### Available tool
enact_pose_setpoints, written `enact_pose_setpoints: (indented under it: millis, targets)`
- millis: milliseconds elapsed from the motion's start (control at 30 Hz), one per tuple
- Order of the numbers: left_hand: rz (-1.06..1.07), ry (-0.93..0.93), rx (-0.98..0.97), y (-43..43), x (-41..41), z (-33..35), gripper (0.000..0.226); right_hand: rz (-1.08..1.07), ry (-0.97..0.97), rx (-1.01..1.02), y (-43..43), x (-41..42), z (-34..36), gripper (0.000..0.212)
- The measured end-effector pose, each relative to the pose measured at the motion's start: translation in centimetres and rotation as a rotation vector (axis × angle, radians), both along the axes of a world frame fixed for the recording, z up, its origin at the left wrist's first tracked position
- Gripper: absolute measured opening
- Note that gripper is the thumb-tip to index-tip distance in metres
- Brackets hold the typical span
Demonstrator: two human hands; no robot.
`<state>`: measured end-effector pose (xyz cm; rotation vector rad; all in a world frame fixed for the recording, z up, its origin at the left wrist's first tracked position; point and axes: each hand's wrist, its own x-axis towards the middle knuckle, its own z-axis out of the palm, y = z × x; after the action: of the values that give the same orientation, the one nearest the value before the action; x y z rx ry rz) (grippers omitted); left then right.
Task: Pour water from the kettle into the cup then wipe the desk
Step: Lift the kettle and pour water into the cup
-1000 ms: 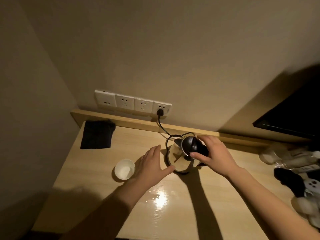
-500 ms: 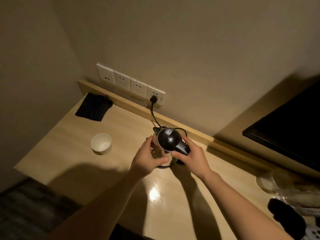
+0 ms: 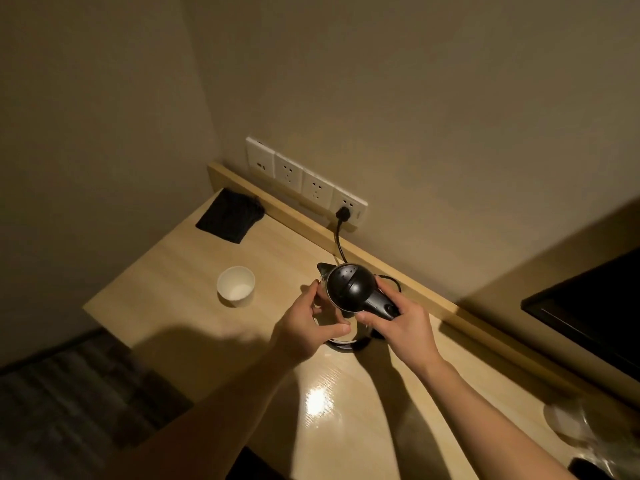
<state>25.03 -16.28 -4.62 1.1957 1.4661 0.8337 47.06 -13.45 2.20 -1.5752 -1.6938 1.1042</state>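
Observation:
The kettle (image 3: pixel 349 288), with a black lid and handle and a pale body, stands on its base near the back of the wooden desk (image 3: pixel 194 271). My right hand (image 3: pixel 398 323) is closed around the black handle. My left hand (image 3: pixel 308 323) cups the kettle's left side, fingers curved against the body. A white paper cup (image 3: pixel 236 286) stands upright to the left of the kettle, apart from both hands. A black cloth (image 3: pixel 228 215) lies flat in the far left corner of the desk.
A black cord (image 3: pixel 339 244) runs from the kettle base to a row of wall sockets (image 3: pixel 304 180). A dark screen (image 3: pixel 588 306) stands at the right. Pale and dark objects (image 3: pixel 571 424) lie at the desk's right end. The desk's left edge drops to dark floor.
My left hand moved from flat on the desk onto the kettle's side. The view swung, so the cup and cloth now sit further up and left.

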Motion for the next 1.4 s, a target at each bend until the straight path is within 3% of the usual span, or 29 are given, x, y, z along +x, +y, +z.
enact_pose_setpoints:
  millis: [300,700,1000,1400]
  targets:
    - [0.100,-0.005,0.004,-2.5,-4.5,1.2,0.072,0.123,-0.006,0.014,0.4,-4.6,1.8,0.079]
    - [0.171,-0.046,-0.097,-5.0,-9.3,1.0,0.096,0.266,-0.178,0.025,1.0,-10.7,2.7,0.080]
    - [0.212,-0.134,-0.146,-5.7,-10.2,2.5,0.071,0.332,-0.301,0.026,2.2,-13.6,3.5,0.084]
    - [0.230,-0.143,-0.246,-5.6,-11.2,3.6,0.060,0.374,-0.480,0.059,2.8,-16.3,4.1,0.080]
